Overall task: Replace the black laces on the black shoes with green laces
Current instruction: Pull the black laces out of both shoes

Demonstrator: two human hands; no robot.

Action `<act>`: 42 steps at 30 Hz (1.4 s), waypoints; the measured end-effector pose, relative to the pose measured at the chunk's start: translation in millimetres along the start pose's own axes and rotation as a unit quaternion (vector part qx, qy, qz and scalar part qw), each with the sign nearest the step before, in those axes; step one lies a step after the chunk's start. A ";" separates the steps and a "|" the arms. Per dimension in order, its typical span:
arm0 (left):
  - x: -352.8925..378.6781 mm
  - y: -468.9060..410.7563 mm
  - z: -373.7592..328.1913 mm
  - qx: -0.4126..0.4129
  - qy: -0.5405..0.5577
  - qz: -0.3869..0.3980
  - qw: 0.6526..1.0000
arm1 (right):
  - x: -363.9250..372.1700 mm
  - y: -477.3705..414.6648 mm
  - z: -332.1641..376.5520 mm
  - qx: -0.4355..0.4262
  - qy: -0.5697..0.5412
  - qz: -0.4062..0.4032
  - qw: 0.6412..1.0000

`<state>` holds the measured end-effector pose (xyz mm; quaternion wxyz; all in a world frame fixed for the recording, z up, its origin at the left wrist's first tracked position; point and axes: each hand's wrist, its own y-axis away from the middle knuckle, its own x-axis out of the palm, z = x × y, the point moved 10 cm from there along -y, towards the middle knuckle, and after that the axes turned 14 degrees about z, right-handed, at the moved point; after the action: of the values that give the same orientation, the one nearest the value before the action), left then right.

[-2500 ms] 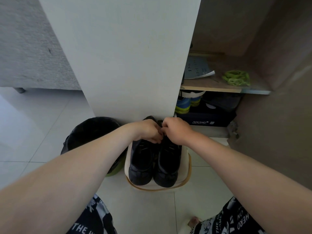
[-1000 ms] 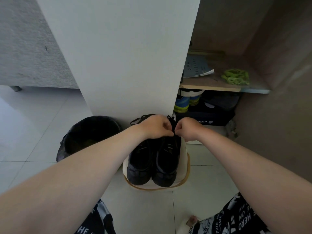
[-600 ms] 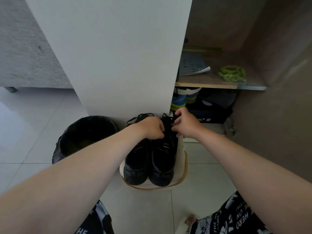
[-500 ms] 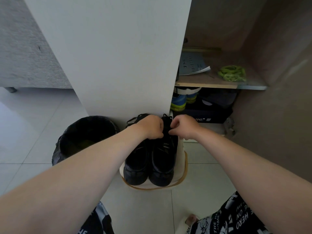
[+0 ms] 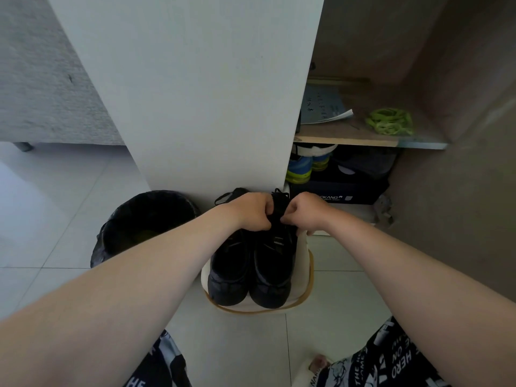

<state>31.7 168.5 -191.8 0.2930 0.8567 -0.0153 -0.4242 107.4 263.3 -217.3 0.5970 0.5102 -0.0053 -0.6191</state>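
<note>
Two black shoes stand side by side on a white stool (image 5: pixel 303 263), toes toward me: the left shoe (image 5: pixel 229 272) and the right shoe (image 5: pixel 272 272). My left hand (image 5: pixel 252 212) and my right hand (image 5: pixel 303 210) sit over the right shoe's top, fingers curled, pinching its black lace (image 5: pixel 279 203) between them. A loose loop of black lace (image 5: pixel 226 196) sticks out behind my left hand. The green laces (image 5: pixel 389 125) lie bundled on a wooden shelf (image 5: pixel 343 138) at the upper right.
A white cabinet panel (image 5: pixel 190 88) rises right behind the shoes. A black-lined bin (image 5: pixel 139 222) stands left of the stool. Under the shelf are a dark shoe box (image 5: pixel 337 191) and blue-green sneakers (image 5: pixel 303 167). A paper sheet (image 5: pixel 324 107) lies on the shelf.
Both hands stayed at the top of the right shoe, working its black lace. My right hand rose a little, then came back down beside the left.
</note>
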 end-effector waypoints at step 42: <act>7.2 -18.6 -20.2 0.039 -0.019 -0.021 0.999 | -22.8 5.7 8.4 -0.011 -0.035 -0.100 0.994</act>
<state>47.1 191.7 -197.1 0.2503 0.8595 -0.0193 -0.4452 100.9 273.6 -195.5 0.5368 0.4800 0.0318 -0.6932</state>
